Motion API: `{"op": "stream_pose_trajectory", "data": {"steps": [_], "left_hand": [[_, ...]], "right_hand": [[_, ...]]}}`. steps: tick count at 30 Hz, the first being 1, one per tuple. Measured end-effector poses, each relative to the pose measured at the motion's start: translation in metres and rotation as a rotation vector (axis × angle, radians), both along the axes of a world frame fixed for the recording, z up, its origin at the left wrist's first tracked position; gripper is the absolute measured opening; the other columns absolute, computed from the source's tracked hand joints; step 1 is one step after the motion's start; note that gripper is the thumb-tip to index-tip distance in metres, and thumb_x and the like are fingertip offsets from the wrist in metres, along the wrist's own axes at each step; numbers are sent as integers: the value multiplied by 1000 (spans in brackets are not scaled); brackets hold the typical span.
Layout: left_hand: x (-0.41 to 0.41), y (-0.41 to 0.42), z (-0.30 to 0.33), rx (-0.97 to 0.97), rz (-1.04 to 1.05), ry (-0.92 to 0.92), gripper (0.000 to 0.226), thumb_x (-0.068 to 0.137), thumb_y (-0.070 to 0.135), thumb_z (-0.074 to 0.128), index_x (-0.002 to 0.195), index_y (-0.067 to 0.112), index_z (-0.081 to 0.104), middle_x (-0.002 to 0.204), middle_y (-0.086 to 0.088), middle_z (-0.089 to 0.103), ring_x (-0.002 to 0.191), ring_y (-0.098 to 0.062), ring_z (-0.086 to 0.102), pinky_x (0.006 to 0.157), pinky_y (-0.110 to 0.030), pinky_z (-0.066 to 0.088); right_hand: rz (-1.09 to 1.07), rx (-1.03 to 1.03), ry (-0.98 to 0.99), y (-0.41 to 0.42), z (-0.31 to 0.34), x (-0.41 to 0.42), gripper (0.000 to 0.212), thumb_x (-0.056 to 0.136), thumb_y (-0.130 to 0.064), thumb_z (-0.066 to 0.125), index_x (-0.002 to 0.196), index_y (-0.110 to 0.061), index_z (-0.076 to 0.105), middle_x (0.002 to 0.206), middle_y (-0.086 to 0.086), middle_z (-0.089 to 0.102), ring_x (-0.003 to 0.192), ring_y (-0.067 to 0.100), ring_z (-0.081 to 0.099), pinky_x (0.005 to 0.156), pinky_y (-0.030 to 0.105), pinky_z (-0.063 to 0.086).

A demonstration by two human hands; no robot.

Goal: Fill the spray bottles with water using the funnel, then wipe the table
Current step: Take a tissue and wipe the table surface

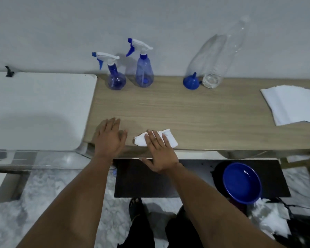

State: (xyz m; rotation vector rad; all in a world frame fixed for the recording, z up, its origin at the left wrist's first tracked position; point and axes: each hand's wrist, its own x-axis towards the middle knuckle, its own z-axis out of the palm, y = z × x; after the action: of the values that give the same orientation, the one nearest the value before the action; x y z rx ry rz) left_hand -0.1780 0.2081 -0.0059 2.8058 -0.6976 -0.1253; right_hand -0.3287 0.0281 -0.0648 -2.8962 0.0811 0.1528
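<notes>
- The wooden table (195,111) is seen across the middle of the frame, with a white surface (39,108) adjoining it at the left.
- A large clear bottle (220,56) is stood at the upper right against the wall; only a little water is seen at its base.
- A stack of white tissues (292,104) is laid at the right edge of the table.
- A blue bowl (242,183) is placed on the floor at the lower right; whether it holds water cannot be told.
- Two spray bottles are stood at the upper centre: a tall one (143,68) and a round one (115,77), both capped; fill levels cannot be told.
- The left hand (109,138) is laid flat and open on the table's near edge, nothing held.
- The right hand (159,149) is pressed with straight fingers on a folded tissue (141,139).
- The blue funnel (192,82) is set mouth-down, just beside the clear bottle.
</notes>
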Motion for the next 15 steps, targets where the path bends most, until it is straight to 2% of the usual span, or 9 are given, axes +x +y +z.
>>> {"op": "stream_pose_trajectory", "data": {"steps": [5,10,15], "left_hand": [[-37,-56,-8,-187,44,43,65,94,56,36,134,11,60,135,-9,61,123,-31,55,105,-45,45],[-72,-120,-11,-226,61,88,63,93,57,38,135,15,58,136,-5,61,124,-28,56,102,-45,47],[-99,-182,-16,-196,-7,88,64,93,59,37,137,16,56,137,-5,59,125,-28,56,103,-44,48]], "right_hand": [[-58,-12,15,-83,2,-38,96,98,-75,27,168,-12,7,176,6,0,163,22,-6,131,51,-3],[-129,-3,10,-156,-1,-79,101,96,-80,30,168,-13,6,176,4,-2,163,20,-6,131,49,-6],[-183,-2,17,-218,0,-120,103,95,-81,32,168,-14,2,176,3,-6,162,19,-11,131,49,-7]]}}
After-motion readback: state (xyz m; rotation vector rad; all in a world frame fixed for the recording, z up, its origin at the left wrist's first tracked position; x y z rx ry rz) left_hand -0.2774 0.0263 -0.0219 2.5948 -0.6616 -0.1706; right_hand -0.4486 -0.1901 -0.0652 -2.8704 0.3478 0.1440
